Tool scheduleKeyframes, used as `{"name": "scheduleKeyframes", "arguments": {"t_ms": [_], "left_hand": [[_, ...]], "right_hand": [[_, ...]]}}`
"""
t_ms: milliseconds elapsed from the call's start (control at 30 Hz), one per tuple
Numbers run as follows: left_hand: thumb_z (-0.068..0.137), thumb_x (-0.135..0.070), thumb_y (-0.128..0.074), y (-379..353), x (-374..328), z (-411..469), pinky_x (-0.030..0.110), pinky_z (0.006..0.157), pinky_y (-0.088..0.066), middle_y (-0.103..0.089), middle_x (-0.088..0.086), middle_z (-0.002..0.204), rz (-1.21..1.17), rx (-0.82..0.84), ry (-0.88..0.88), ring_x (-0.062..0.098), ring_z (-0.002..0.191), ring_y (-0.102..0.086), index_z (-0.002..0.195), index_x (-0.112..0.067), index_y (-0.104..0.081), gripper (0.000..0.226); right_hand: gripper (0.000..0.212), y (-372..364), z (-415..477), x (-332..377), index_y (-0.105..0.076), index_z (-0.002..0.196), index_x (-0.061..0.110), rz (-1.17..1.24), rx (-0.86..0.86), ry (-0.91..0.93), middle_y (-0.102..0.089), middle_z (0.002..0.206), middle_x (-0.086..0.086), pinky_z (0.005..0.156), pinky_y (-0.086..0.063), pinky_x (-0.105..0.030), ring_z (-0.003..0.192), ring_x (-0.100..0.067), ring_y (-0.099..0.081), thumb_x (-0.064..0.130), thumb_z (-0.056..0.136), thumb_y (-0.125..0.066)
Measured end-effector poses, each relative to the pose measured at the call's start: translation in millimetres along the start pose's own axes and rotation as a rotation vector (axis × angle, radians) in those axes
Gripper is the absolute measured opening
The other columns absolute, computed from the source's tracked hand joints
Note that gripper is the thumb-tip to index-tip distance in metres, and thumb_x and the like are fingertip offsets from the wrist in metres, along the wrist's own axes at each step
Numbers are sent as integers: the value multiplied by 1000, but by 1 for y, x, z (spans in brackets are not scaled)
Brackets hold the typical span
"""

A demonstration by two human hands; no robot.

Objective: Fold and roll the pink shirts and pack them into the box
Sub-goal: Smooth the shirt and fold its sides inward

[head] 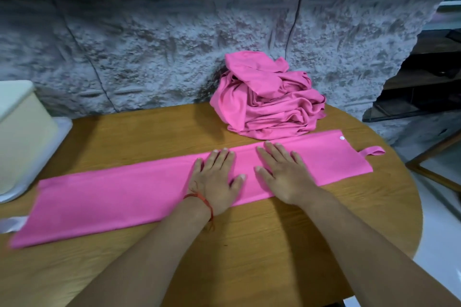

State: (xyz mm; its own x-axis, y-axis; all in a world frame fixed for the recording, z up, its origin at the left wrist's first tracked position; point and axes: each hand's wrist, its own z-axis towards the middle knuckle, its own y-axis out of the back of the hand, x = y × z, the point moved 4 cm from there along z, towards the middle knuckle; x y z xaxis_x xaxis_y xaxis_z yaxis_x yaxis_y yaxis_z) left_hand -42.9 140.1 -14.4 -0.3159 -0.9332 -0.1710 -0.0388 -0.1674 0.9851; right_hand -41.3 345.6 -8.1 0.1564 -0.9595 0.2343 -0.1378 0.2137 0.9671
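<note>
Tabletop [249,244]: rounded wooden top, with bare wood along the near edge under the forearms.
Left hand [217,179]: flat and palm down with the fingers spread, pressing the middle of the strip. A red thread [199,200] circles the wrist.
Right hand [282,174]: also flat and spread, just beside the left and a little nearer the strip's right end.
Folded shirt [112,199]: one long, narrow band lying slantwise from the near left edge toward the far right edge. A lengthwise fold runs under the fingertips.
Strip risk: both palms sit mid-length, so neither end is pinned. A roll started now would probably skew into a cone, or the fold could spring open when the pressure lifts.
Loop [371,151]: pokes out past the right end and is likely to snag or stick out of the roll.
Box [22,137]: cream, at the left edge, well apart from the hands. Its opening is not visible.
Pile [269,102]: loose pink shirts at the far edge, touching or just beside the strip. Rolling could drag them along.
Backdrop [149,52]: grey plush covering.
</note>
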Motion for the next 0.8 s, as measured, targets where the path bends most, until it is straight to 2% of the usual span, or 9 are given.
{"name": "scheduleKeyframes", "arguments": {"t_ms": [167, 267, 400, 533, 800], "left_hand": [[95, -78, -9, 23, 113, -68, 48, 128, -9, -7, -11, 173, 10, -26, 136, 11, 159, -4, 165, -36, -9, 82], [92, -81, -7, 35, 185, -108, 51, 127, -13, -8, -9, 173, 35, -27, 257, 13, 159, -6, 165, -37, -10, 85], [88, -88, -6, 47, 257, -153, 56, 127, -8, -5, -12, 173, 24, -36, 426, 16, 160, -6, 164, -40, -7, 90], [87, -89, -7, 51, 274, -169, 60, 126, -3, -1, -13, 173, 30, -35, 476, 16, 160, -2, 164, -43, -5, 90], [83, -93, -6, 47, 274, -167, 64, 124, -1, -3, -12, 173, 16, -50, 475, 18, 160, -2, 163, -44, -4, 94]], "right_hand": [[70, 0, -1, -1, 0, 166, 44, -69, 31, 11, 10, 174, 15, 129, -1, -49, 161, -16, 9, 70, 103, -15], [72, 0, -1, -1, 2, 165, 45, -93, 33, -14, 11, 174, 15, 129, -1, -50, 161, -15, 10, 72, 99, -11], [78, -3, 4, 17, 4, 166, 41, -125, 65, -68, 12, 174, 11, 128, -3, -57, 161, -20, 9, 75, 98, -12], [81, -16, 15, 82, -1, 167, 34, -126, 65, -44, 10, 175, 3, 127, -5, -59, 161, -25, 7, 75, 98, -16], [83, -52, 38, 255, -2, 167, 34, -85, 122, 253, 8, 175, 6, 127, -1, -59, 161, -22, 10, 76, 97, -17]]}}
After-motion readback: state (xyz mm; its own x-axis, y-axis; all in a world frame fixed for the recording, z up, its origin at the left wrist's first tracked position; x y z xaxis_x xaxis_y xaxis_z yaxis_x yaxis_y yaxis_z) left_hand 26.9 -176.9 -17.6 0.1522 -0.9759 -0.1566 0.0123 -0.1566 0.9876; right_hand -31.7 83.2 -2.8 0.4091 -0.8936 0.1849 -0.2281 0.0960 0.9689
